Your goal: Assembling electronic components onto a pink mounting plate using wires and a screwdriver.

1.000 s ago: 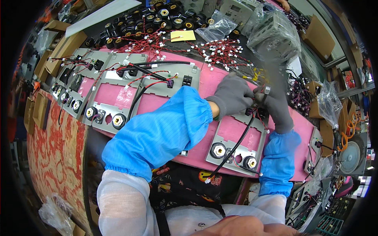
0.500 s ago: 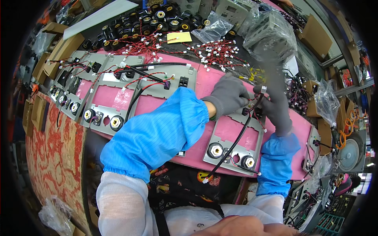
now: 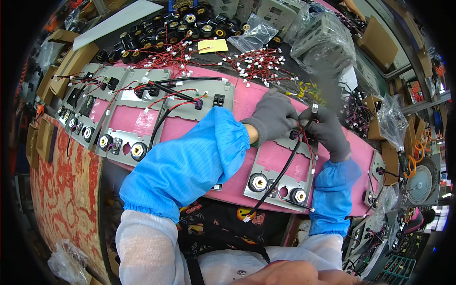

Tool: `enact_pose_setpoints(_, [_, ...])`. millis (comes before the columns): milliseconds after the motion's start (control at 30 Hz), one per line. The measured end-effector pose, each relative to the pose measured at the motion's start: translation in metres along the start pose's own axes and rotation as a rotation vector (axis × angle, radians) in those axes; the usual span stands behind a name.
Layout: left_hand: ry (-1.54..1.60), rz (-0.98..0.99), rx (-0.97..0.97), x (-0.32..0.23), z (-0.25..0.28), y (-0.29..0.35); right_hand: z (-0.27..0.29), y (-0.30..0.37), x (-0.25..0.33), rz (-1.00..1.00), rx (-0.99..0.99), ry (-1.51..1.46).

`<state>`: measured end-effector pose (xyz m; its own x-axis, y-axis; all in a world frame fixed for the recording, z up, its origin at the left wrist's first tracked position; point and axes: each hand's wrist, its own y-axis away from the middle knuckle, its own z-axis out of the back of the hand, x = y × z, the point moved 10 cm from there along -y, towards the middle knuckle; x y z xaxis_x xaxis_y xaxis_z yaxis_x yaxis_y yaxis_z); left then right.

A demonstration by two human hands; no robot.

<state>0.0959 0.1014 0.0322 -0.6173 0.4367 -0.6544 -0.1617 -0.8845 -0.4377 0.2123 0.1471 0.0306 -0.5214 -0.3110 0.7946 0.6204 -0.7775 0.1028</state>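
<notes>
My left hand [image 3: 275, 116], in a grey glove, is closed at the top of a grey metal panel [image 3: 254, 183]; its fingertips meet thin red wires [image 3: 302, 129], and what they pinch is mostly hidden. My right hand [image 3: 327, 134], also gloved, is closed beside it around the upper part of a black cable [image 3: 288, 164]. A white connector or tag shows at the cable's upper end. From there the cable slants down across the panel and past its near edge. Two round brass-centred fittings [image 3: 258, 182] sit along the panel's near side.
More wired panels [image 3: 190, 111] lie on the pink mat [image 3: 251, 97] to the left. Behind are a heap of red wire leads [image 3: 259, 64], black round fittings [image 3: 190, 29], yellow parts [image 3: 308, 90] and plastic-wrapped metal housings [image 3: 323, 42]. A fan [image 3: 420, 185] stands far right.
My right hand has come left and its fingers have closed in on the cable beside my left hand. The left hand stays nearly in place.
</notes>
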Motion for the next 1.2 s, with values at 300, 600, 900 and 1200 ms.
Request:
enact_pose_setpoints(300, [-0.012, 0.005, 0.058, 0.002, -0.003, -0.001, -0.001, -0.002, -0.005, -0.037, 0.046, -0.030])
enact_pose_setpoints(600, [-0.010, 0.027, 0.076, 0.006, -0.008, -0.001, -0.005, -0.006, -0.010, -0.029, 0.068, -0.118])
enact_pose_setpoints(900, [0.003, -0.076, 0.085, -0.001, -0.005, -0.001, -0.007, -0.016, -0.005, -0.049, 0.207, -0.027])
enact_pose_setpoints(1200, [-0.016, -0.002, 0.055, 0.004, -0.001, -0.002, -0.010, -0.023, -0.010, -0.038, 0.239, 0.043])
